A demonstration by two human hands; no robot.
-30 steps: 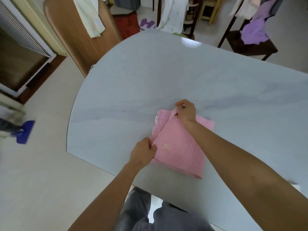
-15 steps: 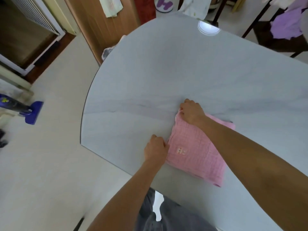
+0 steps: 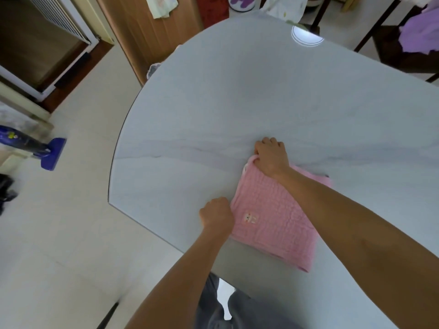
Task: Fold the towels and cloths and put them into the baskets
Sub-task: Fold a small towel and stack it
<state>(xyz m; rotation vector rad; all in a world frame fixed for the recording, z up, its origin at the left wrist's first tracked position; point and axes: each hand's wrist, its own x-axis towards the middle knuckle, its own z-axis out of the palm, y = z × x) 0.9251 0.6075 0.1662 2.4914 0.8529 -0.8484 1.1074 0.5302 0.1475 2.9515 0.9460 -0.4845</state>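
While the head view looked down on it, the pale grey table (image 3: 237, 110) filled most of the frame, its curved edge running along the left and near sides, with a bright round reflection (image 3: 307, 36) near its far edge. Cream floor (image 3: 59, 233) lay to the left, where a blue mop head (image 3: 52, 153) rested.

A folded pink cloth (image 3: 273, 224) lay flat on the near part of the table, with a small pale emblem (image 3: 250, 218) stitched near its left edge. A lower layer of the cloth showed past the right forearm on the far right side.

The right forearm crossed diagonally over the cloth from the near right. The right hand (image 3: 270, 159) sat at the cloth's far left corner, knuckles up, with fingers curled over the edge and gathering the fabric there. The left forearm rose from the near edge of the frame, above grey trouser legs (image 3: 237, 312). The left hand (image 3: 217, 216) was balled at the cloth's left edge, knuckles up, pressed against the fabric; whether its fingers actually pinched the edge could not be told, as they were tucked under the hand.

Beyond the table, a purple garment (image 3: 420, 34) lay on a dark chair (image 3: 389, 48) at the far right, and a pale cloth (image 3: 161, 5) hung against a wooden panel (image 3: 147, 36) at the far left.
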